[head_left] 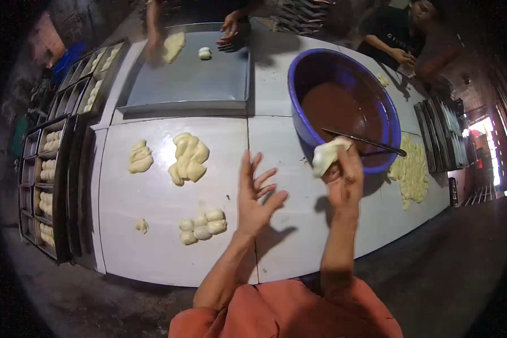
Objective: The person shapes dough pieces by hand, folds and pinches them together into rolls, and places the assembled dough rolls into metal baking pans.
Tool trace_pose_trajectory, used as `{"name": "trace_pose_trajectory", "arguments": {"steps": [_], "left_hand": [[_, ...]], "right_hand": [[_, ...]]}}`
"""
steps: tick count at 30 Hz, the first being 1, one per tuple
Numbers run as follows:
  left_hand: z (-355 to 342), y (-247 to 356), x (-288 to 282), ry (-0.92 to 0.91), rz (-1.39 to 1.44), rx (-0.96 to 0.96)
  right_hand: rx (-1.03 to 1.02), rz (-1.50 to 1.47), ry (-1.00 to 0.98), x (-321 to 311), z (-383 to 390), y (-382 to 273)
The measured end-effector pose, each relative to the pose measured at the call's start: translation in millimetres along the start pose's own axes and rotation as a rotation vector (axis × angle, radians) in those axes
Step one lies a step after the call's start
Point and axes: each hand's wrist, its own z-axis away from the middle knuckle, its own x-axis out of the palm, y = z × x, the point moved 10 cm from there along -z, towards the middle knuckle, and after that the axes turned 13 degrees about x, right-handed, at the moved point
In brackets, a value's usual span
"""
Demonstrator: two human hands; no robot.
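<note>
My left hand (259, 205) is over the white tabletop (287, 242) with fingers spread and nothing in it. My right hand (345, 177) grips a pale lump of dough (327, 153) at the near rim of a blue plastic tub (293, 96). The tub holds brown paste (329, 110), with a long dark tool (363, 141) lying across its near side. Left of my hands lie a large irregular dough piece (188, 158), a smaller one (141, 158), a cluster of several rounded dough balls (203, 230) and a small scrap (141, 226).
Baking tins (65, 169) with dough stand along the left. A metal tray (152, 87) lies at the back, where a co-worker's hands (228, 31) work near dough. Another person (394, 42) is at back right. Dough pieces (411, 174) and stacked dark pans (436, 135) are at right.
</note>
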Motion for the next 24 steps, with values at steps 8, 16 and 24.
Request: {"name": "trace_pose_trajectory", "arguments": {"steps": [8, 16, 24], "left_hand": [[12.0, -8.9, -27.3, 0.127, -0.031, -0.116], [16.8, -1.1, -24.3, 0.159, -0.050, -0.360], [6.7, -19.6, -15.7, -0.009, -0.096, -0.249]], "right_hand": [[0.105, 1.586, 0.169, -64.8, -103.6, -48.2], [0.464, 1.779, -0.339, -62.2, -129.2, 34.7], [0.345, 0.684, -0.097, -28.2, -102.1, -33.7]]}}
